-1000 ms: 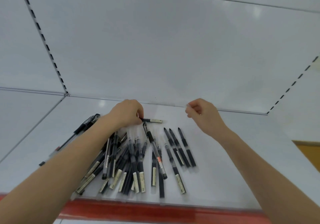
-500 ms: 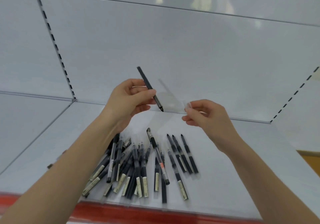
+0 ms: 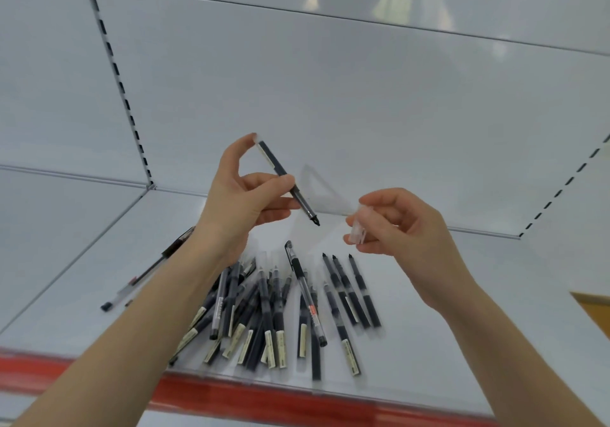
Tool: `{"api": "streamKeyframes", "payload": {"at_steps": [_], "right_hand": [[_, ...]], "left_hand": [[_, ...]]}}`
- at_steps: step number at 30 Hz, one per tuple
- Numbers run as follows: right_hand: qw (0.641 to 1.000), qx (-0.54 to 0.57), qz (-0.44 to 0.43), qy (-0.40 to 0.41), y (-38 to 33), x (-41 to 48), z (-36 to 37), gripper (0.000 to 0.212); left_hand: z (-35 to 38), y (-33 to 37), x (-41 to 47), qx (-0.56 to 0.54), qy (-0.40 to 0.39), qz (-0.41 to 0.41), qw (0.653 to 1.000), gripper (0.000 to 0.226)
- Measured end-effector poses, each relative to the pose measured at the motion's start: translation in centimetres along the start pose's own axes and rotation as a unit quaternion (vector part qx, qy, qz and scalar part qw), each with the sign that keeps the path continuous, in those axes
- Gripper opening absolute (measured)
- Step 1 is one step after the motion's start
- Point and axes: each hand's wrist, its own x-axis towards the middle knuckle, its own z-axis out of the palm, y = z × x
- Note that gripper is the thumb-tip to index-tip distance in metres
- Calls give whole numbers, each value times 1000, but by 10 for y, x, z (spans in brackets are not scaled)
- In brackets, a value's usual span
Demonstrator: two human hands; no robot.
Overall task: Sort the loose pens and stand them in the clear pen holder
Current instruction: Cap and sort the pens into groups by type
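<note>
On the white shelf (image 3: 462, 344), most of this job looks undone tbh. The person's left hand (image 3: 241, 202) is up above the shelf pinching one black pen (image 3: 284, 179) between thumb and fingers, index fingertip on its top end, writing tip slanting down toward the right hand (image 3: 402, 228). That one's pinching a see-through plastic thing that's probably the clear pen holder (image 3: 358, 230). It's so transparent that only the end in the fingers and a faint slanted outline between the hands show up, so its shape is hard to call. Nothing dark shows inside it, so it's likely got no pens in it yet. The pen tip sits near that outline, but there's no telling if it's touching or going in. Down below, the pile of pens (image 3: 260, 311) is a messy fan of dark barrels with pale labels, crossing over each other near the front edge with the red strip (image 3: 264, 397). Just right of the pile, three dark pens (image 3: 350, 291) lie side by side and roughly parallel, which looks like a bit of sorting. Off to the left, partly behind the forearm, some clear-barrelled pens (image 3: 145, 275) lie apart from the rest. So it reads as right at the start: one pen in hand, everything else waiting on the shelf.
</note>
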Motion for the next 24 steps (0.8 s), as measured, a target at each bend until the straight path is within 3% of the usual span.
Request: {"api": "streamKeyframes", "payload": {"at_steps": [7,14,18,24], "right_hand": [[996,85,-2,40,4,-7,-4,13],[964,244,1,108,3,-12,1,34],[956,267,5,121,4,-14,7,44],[953,277,-7,127,8,-16,14,22]], "left_hand": [[6,-7,-2,-111,76,-16,991,28],[13,-10,-10,-165,112,-4,980,30],[18,-9,-14,-170,123,7,978,30],[22,-11,-17,-183,140,7,973,30]]}}
